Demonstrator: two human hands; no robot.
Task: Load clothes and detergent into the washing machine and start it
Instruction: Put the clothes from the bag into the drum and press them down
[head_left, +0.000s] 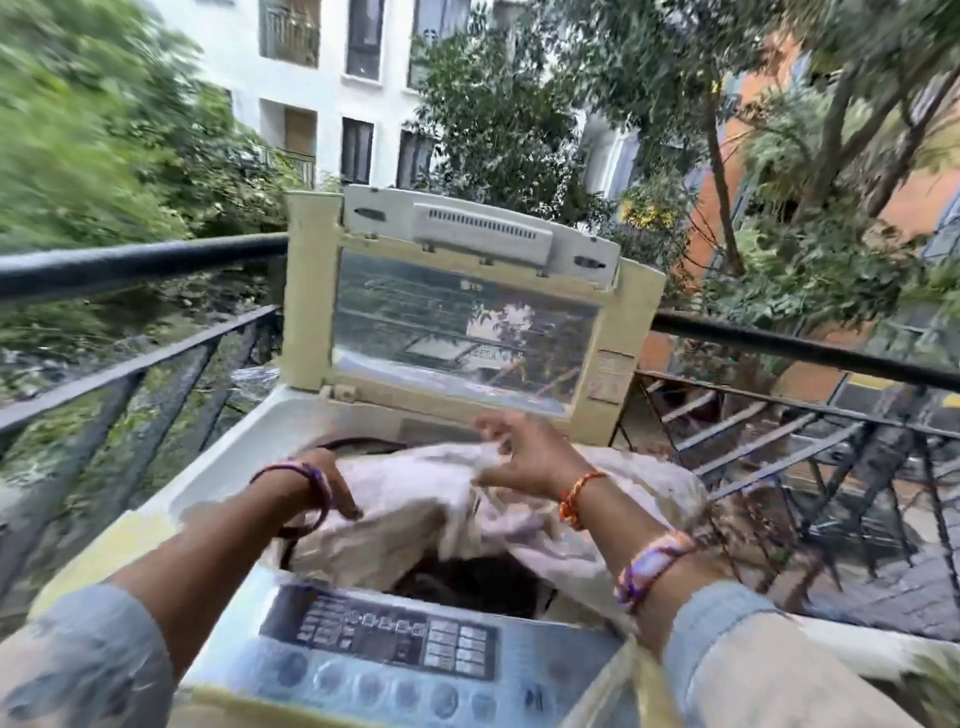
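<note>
The top-loading washing machine (223, 467) stands in front of me with its lid (457, 322) raised upright. A pale beige cloth (426, 519) lies bunched over the drum opening (467, 577) and hangs over the right rim. My left hand (322, 480) presses down on the cloth's left side, fingers pointing down. My right hand (519, 447) hovers at the cloth's top, motion-blurred, fingers spread and loosely bent, touching the bunched fabric. The control panel (384, 639) with its buttons lies nearest to me. No detergent is in view.
The machine stands on a balcony against a dark metal railing (135, 265) that runs left and right (800, 348). Beyond it are trees and apartment buildings. A tiled floor (893, 582) shows at the right.
</note>
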